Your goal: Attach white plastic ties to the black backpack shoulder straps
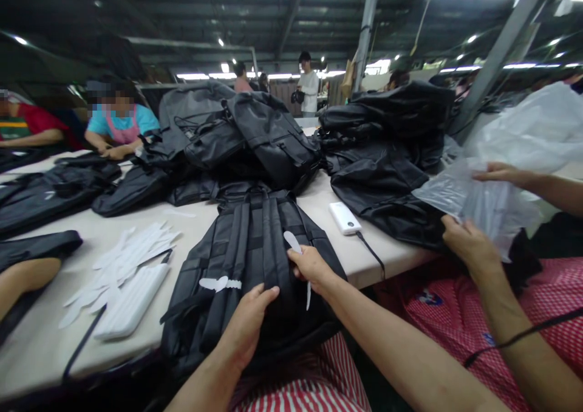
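Note:
A black backpack [250,248] lies in front of me with its shoulder straps facing up. A white strip [221,284] with rounded ends lies across its left strap. Between the thumb and fingers of my right hand [314,268] is another white strip [293,242], held at the right strap; its rounded end sticks up and its narrow tail hangs below. My left hand [248,321] grips the lower part of the right strap [276,260], thumb on top and most fingers hidden.
Loose white strips [132,257] and a white power bank [132,299] lie at left, a second white power bank [345,219] at right. Black bags [273,132] are piled behind. At right, a co-worker's hands [473,242] hold a clear plastic bag [487,205]. Another person's arm [27,281] reaches in at left.

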{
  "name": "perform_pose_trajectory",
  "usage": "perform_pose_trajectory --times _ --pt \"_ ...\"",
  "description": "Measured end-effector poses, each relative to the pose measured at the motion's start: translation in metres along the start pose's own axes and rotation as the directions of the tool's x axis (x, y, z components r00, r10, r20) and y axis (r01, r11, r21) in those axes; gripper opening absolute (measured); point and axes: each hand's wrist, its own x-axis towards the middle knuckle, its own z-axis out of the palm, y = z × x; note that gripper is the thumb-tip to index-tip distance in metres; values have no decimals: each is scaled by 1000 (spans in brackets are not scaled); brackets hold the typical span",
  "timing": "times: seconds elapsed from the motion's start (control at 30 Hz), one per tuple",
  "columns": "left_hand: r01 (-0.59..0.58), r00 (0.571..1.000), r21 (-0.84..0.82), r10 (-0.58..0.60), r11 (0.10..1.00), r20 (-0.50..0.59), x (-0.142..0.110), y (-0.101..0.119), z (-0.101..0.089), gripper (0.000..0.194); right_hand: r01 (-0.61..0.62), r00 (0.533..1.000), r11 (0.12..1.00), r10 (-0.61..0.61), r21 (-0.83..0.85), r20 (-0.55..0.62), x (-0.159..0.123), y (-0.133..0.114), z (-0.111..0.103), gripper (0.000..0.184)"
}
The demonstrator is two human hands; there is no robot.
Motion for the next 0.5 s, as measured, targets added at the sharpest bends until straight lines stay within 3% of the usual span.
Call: perform_pose_trajectory --times 0.17,0.33,0.5 --pt "108 993 -66 -104 992 60 2 3 6 19 -73 997 997 74 -19 28 7 -8 -8 24" --pt "192 981 -207 -185 959 54 3 -1 -2 12 -137 986 990 140 -38 95 15 -18 -7 20" --pt "181 983 -161 -182 970 7 -1 -8 -3 14 -159 965 983 175 -97 196 16 -24 -6 19"
